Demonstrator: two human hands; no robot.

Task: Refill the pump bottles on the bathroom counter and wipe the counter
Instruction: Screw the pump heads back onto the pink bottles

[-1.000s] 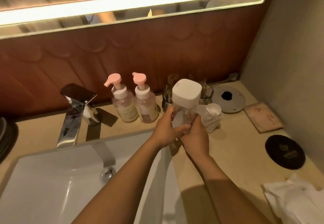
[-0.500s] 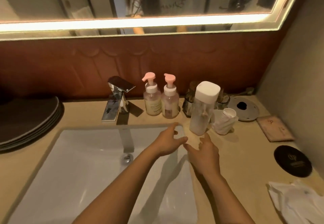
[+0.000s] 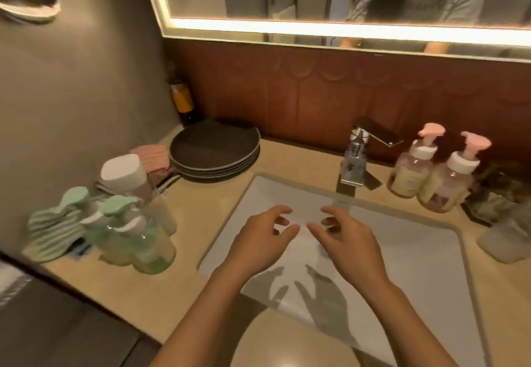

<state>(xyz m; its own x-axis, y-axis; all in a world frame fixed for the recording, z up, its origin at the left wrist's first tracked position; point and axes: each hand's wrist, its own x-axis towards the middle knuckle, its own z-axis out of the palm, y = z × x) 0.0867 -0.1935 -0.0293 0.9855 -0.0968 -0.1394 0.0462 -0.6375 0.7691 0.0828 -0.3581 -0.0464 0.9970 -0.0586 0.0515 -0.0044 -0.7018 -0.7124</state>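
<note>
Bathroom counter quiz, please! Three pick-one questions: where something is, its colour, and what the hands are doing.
1. The pink-topped pump bottles stand: A) right of the faucet B) on the floor C) on a shelf.
2. The wall-side pump bottles, left of the sink, have tops coloured: A) black B) green C) pink.
3. The left hand and right hand hold: A) a bottle B) a cloth C) nothing.
1 A: they stand at the faucet's right. 2 B: mint-green pump heads. 3 C: both hover empty over the sink.
</note>
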